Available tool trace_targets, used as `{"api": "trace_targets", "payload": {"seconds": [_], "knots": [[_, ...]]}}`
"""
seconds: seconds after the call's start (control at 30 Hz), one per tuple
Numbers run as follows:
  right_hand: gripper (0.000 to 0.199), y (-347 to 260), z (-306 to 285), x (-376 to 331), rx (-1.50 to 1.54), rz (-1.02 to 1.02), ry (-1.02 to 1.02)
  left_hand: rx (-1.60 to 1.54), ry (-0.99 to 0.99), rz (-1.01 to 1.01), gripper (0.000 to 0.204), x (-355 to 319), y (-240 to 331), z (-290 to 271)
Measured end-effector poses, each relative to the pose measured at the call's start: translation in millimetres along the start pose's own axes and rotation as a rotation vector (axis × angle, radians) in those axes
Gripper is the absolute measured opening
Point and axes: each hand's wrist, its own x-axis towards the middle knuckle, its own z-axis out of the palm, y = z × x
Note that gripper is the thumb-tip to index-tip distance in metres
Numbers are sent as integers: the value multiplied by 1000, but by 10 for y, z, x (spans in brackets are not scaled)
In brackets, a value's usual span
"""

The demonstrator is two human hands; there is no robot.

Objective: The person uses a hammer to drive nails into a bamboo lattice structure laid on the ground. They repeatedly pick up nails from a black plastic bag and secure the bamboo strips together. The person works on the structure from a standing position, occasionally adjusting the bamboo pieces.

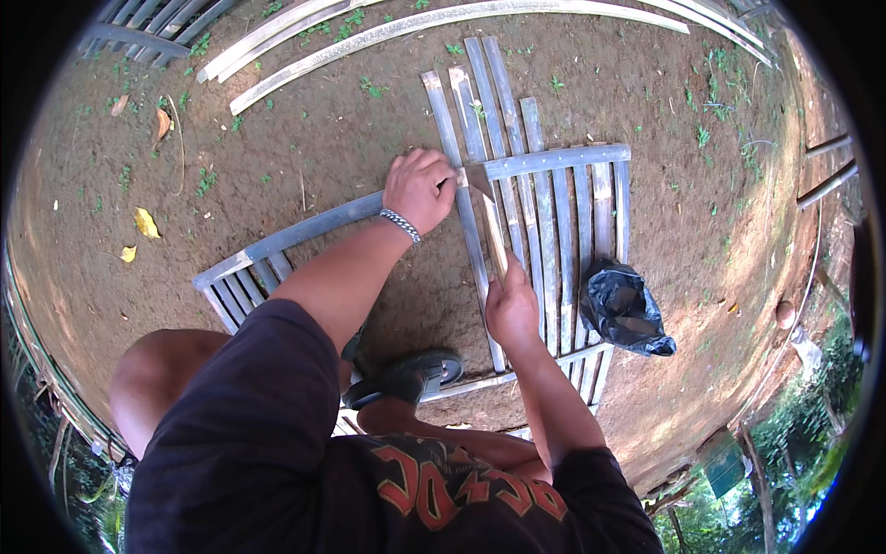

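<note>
A bamboo slat frame (544,231) lies on the ground before me, its long slats running away from me under a crosspiece (572,159). My left hand (423,192) is closed at the crosspiece, its fingertips against a slat near the joint. What those fingers pinch, if anything, is hidden. My right hand (513,303) grips the pale wooden handle of a tool (496,231) with a dark metal head. That head rests at or just above the joint, right beside my left fingertips; I cannot tell if it touches.
An open black plastic bag (626,309) sits on the slats at the right. Another slatted section (245,291) extends left. Long bamboo strips (443,26) lie across the far ground, and a stack of slats (152,28) is at the far left. My sandalled foot (406,379) is close by.
</note>
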Motion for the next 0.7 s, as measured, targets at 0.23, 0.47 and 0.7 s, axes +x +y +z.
{"api": "trace_targets", "payload": {"seconds": [0.23,0.47,0.7], "knots": [[45,-4,12,46,-44,60,-38,7,-2,5,5,-3,3,-7],[39,-123,14,170,167,103,112,-15,-15,15,6,-20,-21,-27],[39,-105,25,127,203,89,178,196,185,-121,37,0,-68,-104]]}}
